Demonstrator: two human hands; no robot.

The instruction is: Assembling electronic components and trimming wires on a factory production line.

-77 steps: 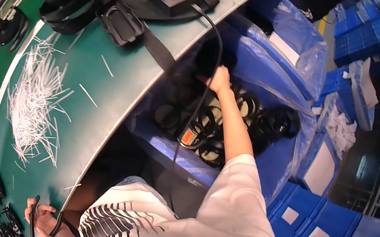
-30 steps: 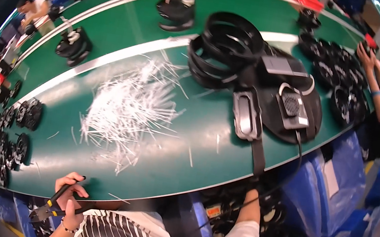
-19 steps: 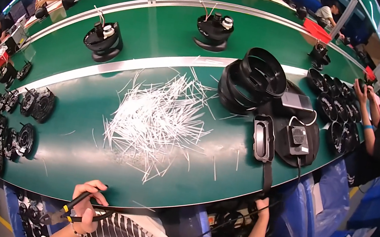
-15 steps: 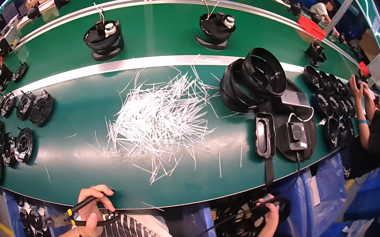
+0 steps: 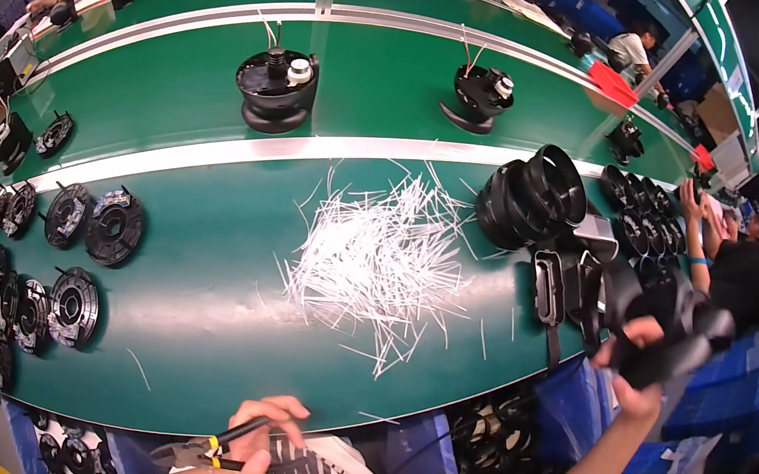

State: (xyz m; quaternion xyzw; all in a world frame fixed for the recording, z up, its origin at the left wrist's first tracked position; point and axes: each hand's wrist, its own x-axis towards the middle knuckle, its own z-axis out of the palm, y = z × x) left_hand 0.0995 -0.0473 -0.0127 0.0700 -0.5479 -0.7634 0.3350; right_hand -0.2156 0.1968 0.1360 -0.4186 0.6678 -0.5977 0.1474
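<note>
My left hand (image 5: 258, 437) sits close to my chest at the table's near edge, closed around a small pair of cutters (image 5: 210, 449) with black and yellow handles. My right hand (image 5: 634, 361) is raised at the right of the table and grips a black round plastic part (image 5: 678, 330), blurred by motion. Just left of it lie a black tool with a strap (image 5: 552, 293) and a stack of black rings (image 5: 532, 191). A heap of thin white plastic strips (image 5: 386, 259) covers the green table (image 5: 204, 308) in front of me.
A blue bin lined with plastic (image 5: 504, 452) holding black parts stands below the table at my right. Rows of black disc parts (image 5: 29, 267) lie at the left. Two black assemblies (image 5: 274, 88) ride the far belt. Other people (image 5: 749, 272) work around the line.
My right hand has come up out of the blue bin with a black part and now holds it above table level. My view swung from the bin back to the table.
</note>
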